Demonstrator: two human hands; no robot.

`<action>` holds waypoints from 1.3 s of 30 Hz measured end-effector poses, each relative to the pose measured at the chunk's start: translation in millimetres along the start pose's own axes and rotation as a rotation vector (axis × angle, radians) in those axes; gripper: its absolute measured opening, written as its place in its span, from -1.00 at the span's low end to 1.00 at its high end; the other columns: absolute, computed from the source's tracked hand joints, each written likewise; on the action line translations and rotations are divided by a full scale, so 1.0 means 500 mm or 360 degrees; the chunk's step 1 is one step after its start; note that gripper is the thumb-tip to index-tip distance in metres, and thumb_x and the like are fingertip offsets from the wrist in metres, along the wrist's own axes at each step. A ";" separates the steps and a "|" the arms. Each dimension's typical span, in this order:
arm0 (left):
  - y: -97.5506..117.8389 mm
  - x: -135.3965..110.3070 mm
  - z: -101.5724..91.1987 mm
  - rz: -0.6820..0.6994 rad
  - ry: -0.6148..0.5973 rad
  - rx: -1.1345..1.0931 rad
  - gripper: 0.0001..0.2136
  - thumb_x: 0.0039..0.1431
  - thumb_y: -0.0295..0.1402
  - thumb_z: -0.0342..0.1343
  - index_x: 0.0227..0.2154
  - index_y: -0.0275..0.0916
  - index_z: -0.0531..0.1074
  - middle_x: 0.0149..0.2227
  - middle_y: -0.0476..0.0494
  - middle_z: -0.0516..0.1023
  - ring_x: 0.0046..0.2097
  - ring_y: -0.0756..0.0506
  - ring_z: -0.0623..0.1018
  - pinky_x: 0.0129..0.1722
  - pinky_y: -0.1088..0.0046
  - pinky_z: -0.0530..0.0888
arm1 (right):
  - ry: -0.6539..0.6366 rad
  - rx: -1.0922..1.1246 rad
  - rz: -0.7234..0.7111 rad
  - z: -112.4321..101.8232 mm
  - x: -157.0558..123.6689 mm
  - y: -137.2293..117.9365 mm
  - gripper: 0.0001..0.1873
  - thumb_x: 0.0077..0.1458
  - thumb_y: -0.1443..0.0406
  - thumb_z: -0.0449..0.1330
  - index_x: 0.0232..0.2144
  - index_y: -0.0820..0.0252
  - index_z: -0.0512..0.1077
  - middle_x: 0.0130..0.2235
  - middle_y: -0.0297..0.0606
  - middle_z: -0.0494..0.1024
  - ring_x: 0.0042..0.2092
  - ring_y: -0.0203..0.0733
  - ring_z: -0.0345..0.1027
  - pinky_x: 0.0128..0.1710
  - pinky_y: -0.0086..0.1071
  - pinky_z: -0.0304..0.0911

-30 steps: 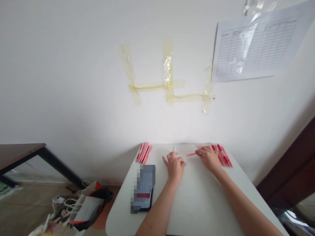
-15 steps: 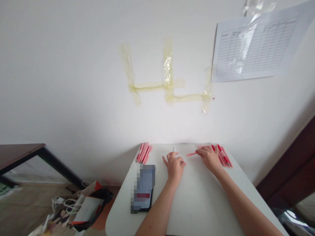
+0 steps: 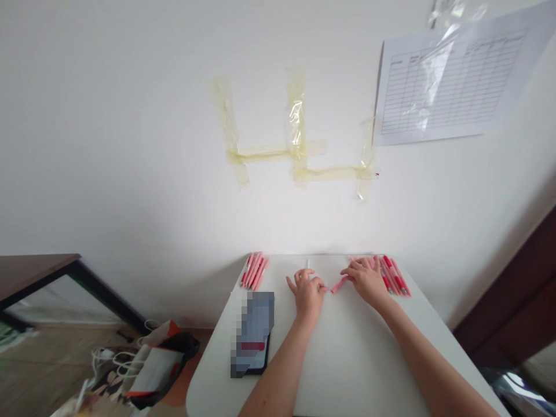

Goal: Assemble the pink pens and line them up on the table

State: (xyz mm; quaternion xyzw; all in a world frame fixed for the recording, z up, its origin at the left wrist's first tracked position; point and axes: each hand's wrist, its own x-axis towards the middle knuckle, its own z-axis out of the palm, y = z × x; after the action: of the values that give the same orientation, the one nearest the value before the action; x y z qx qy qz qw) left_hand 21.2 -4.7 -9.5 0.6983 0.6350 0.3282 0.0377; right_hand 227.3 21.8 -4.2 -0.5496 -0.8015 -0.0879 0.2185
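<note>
My left hand (image 3: 309, 296) rests low over the middle of the white table, thumb and index finger pinched together and the other fingers bent apart. Whatever is in that pinch is too small to make out. Just beyond its fingers shows a thin whitish stick (image 3: 308, 263); I cannot tell whether they touch. To the right, my right hand (image 3: 365, 281) grips a pink pen or pen barrel (image 3: 339, 285), whose free end points down and left towards my left thumb. Several pink and red pens (image 3: 396, 277) lie beside and partly behind my right hand.
More pink pens (image 3: 255, 271) lie in a bundle at the table's back left corner. A phone (image 3: 259, 330), partly blurred out, lies left of my left forearm. The wall (image 3: 174, 174) borders the table's far edge. Bags (image 3: 156, 365) stand on the floor at left.
My right hand has shifted slightly left, and the pink pen in it has swung from nearly level to slanting downward, closer to my left hand. My left hand stays almost still.
</note>
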 end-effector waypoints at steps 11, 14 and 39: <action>0.000 0.001 0.002 -0.0036 0.0010 -0.0034 -0.91 -0.02 -0.38 0.39 -0.47 -0.08 0.58 0.02 -0.03 0.49 0.20 -0.21 0.34 0.36 -0.35 -0.08 | 0.0088 0.0028 0.0015 -0.008 0.001 -0.030 -0.65 0.23 0.43 0.09 -0.25 -0.06 0.63 -0.20 -0.26 0.65 0.07 0.05 0.36 0.29 0.46 -0.45; 0.000 0.001 0.001 -0.0046 0.0004 -0.0038 -0.91 -0.01 -0.38 0.38 -0.46 -0.07 0.58 0.02 -0.03 0.48 0.20 -0.20 0.33 0.36 -0.33 -0.09 | 0.0092 0.0049 0.0027 -0.005 0.001 -0.033 -0.66 0.24 0.41 0.08 -0.24 -0.05 0.62 -0.19 -0.26 0.66 0.07 0.05 0.38 0.28 0.47 -0.44; -0.027 0.008 -0.052 -0.0187 0.0217 0.0341 -0.85 0.21 -0.26 0.15 -0.22 -0.04 0.61 0.06 -0.17 0.47 0.21 -0.28 0.29 0.32 -0.38 -0.04 | 0.0034 0.0196 -0.0097 0.007 -0.002 -0.009 -0.68 0.30 0.14 0.08 0.00 -0.08 0.55 0.01 -0.19 0.60 0.14 0.08 0.34 0.31 0.28 -0.09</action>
State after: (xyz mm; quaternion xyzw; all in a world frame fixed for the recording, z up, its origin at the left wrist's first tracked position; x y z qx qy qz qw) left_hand -4.0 -8.0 6.1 0.6360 0.7074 0.3024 -0.0612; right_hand 222.6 20.7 -7.3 -0.5097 -0.8193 -0.0510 0.2577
